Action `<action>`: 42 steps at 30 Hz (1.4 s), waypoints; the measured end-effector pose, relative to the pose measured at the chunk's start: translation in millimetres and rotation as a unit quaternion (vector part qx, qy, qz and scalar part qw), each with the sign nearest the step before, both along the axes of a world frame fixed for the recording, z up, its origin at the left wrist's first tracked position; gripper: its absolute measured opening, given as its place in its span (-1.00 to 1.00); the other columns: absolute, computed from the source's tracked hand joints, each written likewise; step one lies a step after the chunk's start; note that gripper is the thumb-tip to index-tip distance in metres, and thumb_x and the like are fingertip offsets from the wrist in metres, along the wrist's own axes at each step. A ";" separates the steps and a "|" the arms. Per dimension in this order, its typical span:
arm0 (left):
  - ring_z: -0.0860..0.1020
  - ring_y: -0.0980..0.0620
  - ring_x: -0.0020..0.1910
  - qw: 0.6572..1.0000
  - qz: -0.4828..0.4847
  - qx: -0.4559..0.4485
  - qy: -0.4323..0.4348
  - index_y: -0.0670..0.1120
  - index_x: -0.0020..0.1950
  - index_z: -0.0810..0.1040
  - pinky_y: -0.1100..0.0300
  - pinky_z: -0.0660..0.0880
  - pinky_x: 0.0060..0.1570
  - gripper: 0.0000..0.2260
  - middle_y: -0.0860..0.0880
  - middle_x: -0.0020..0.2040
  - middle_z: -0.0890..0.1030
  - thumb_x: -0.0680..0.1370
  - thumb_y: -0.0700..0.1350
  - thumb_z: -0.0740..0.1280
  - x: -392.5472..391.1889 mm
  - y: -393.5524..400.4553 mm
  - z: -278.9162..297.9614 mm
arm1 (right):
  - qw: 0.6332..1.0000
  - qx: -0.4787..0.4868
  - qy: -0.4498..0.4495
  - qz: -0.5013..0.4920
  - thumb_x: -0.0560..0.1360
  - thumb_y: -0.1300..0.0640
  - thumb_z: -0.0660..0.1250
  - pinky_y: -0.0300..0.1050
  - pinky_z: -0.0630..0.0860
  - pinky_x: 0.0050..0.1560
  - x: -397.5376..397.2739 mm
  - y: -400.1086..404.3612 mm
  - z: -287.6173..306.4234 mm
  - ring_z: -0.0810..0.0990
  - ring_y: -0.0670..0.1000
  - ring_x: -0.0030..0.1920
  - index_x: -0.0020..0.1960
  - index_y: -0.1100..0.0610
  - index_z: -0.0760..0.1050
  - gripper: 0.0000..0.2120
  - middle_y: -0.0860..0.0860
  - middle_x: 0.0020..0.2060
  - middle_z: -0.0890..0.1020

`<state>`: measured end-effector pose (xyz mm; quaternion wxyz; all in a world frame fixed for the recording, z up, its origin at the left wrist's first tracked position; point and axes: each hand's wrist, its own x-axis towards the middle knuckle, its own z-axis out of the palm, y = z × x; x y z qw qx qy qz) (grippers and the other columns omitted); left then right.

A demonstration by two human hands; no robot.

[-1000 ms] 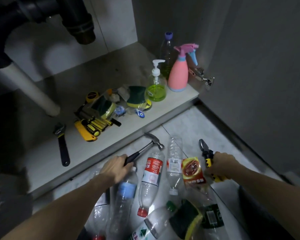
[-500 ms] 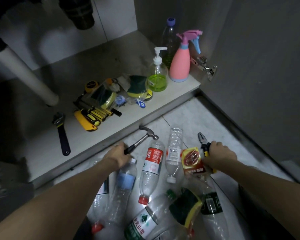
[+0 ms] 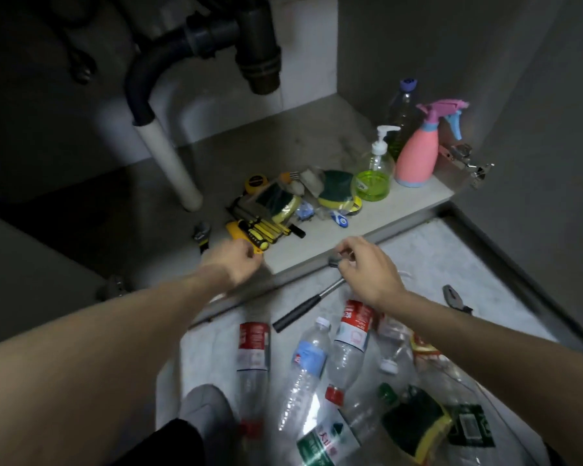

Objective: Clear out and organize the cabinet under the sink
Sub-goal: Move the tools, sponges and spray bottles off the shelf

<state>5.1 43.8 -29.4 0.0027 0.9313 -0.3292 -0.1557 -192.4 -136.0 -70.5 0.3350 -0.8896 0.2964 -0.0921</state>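
- The hammer [image 3: 312,302] lies on the tiled floor [image 3: 451,257] just in front of the cabinet's edge; its long axis runs diagonally, black handle end toward the lower left, metal head toward the upper right against the cabinet floor [image 3: 317,250]; the head is partly hidden under the right hand [image 3: 367,270].
- The right hand reaches forward over the hammer's head, palm down, fingers curled at the head; whether this grip pinches the metal or only hovers above it cannot be told.
- The left hand [image 3: 238,264] stretches out to the cabinet edge, fingers bent inward, fingertips at the near corner of the yellow tool [image 3: 236,230]; the frame is blurred there, so whether the grip has closed on anything cannot be told.
- The screwdriver set [image 3: 266,230], yellow and black, lies just beyond the left hand, its long axis running left to right, slightly tilted; a wrench [image 3: 201,236] lies to its left, partly covered by the left hand.
- The pliers [image 3: 456,299] lie on the tiled floor to the right of the right forearm, nose pointing up and left.
- Empty plastic bottles [image 3: 308,368] lie on their sides on the floor between the forearms, most with caps toward the viewer; a green and yellow sponge [image 3: 418,422] rests among them.
- Deeper in the cabinet, upright: a pump bottle [image 3: 374,176] with green liquid; a pink spray bottle [image 3: 418,156] just beside it; a clear bottle with a purple cap [image 3: 403,112] behind; more sponges [image 3: 337,190] and a tape measure [image 3: 254,181] sit in a cluster near the white drain pipe [image 3: 169,163].
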 end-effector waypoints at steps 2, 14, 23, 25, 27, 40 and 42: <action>0.60 -0.18 0.06 0.997 0.047 0.052 -0.014 -0.06 0.02 0.61 0.14 0.41 -0.15 -0.69 -0.16 0.08 0.63 0.55 0.14 0.25 31.3 22.0 7.4 | 0.999 0.001 -0.009 0.040 0.53 0.10 0.28 -0.03 0.53 0.08 32.9 18.4 13.8 0.55 -0.03 0.07 0.15 -0.04 0.53 -0.78 -0.08 0.08 0.59; 0.56 -0.14 0.03 0.984 0.172 -0.002 0.039 -0.01 0.05 0.52 0.09 0.39 -0.16 -0.48 -0.06 -0.03 0.57 0.43 0.42 0.27 80.0 81.8 -66.4 | 0.939 -0.250 0.160 0.172 0.58 -0.14 0.30 0.01 0.40 -0.08 189.6 97.6 11.2 0.55 0.21 0.23 0.31 0.14 0.48 -0.56 0.14 0.26 0.48; 0.56 -0.17 -0.09 0.972 0.225 -0.031 0.063 -0.07 -0.09 0.57 0.17 0.36 -0.26 -0.62 -0.09 -0.12 0.60 0.41 0.24 0.31 79.6 62.8 -65.8 | 0.909 -0.321 0.170 0.204 0.52 -0.04 0.30 -0.05 0.38 -0.21 205.4 103.2 9.4 0.61 0.17 -0.02 0.03 0.11 0.56 -0.76 0.12 0.03 0.62; 0.60 -0.19 -0.02 0.958 0.266 -0.052 0.097 -0.08 -0.01 0.59 0.18 0.41 -0.19 -0.60 -0.13 -0.07 0.61 0.47 0.25 0.28 77.6 58.5 -58.0 | 0.935 -0.266 0.158 0.176 0.50 -0.09 0.29 -0.07 0.36 -0.22 199.0 100.0 13.8 0.61 0.19 -0.08 -0.14 0.11 0.49 -0.74 0.11 -0.08 0.63; 0.62 -0.15 -0.30 0.915 0.336 -0.122 0.185 -0.18 -0.08 0.59 0.19 0.48 -0.35 -0.63 -0.16 -0.24 0.63 0.54 0.14 0.28 74.8 56.4 -51.8 | 0.964 -0.173 0.156 0.130 0.49 -0.13 0.26 -0.08 0.32 -0.29 186.5 94.5 15.9 0.60 0.19 -0.11 -0.26 0.10 0.40 -0.68 0.06 -0.22 0.57; 0.62 -0.33 0.11 0.879 0.360 -0.276 0.146 -0.26 0.19 0.57 -0.10 0.59 0.10 -0.65 -0.33 0.11 0.64 0.53 -0.05 0.29 19.5 33.9 27.6 | 0.919 0.385 0.003 -0.083 0.54 -0.03 0.32 -0.07 0.42 -0.30 15.7 69.6 36.0 0.51 0.09 -0.37 -0.14 0.16 0.55 -0.75 0.09 -0.35 0.59; 0.64 -0.31 0.04 0.883 0.335 -0.295 0.146 -0.24 0.12 0.62 -0.07 0.61 0.04 -0.65 -0.31 0.04 0.66 0.51 0.01 0.31 -9.8 24.6 37.5 | 0.947 0.310 0.014 -0.087 0.53 -0.23 0.33 -0.03 0.47 -0.15 -18.4 64.9 41.9 0.56 0.10 -0.25 -0.17 0.08 0.54 -0.62 0.04 -0.30 0.59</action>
